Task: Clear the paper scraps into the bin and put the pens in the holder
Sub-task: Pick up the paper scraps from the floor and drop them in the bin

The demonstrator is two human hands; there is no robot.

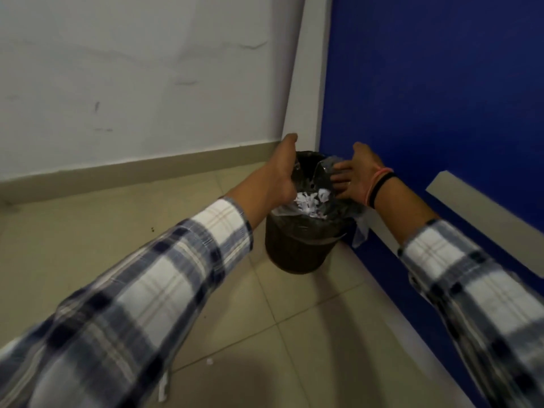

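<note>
Dim even indoor light, soft motion blur, wide-angle edge stretching

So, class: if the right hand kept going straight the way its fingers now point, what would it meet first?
The right hand points left across the bin mouth, fingers on the bin liner. Going on, it would probably meet the left hand at the opposite rim, though depth is unclear.

I see the dark round bin (pixel 297 251) upright in the floor corner, plastic-lined, holding white paper scraps (pixel 309 203).
</note>
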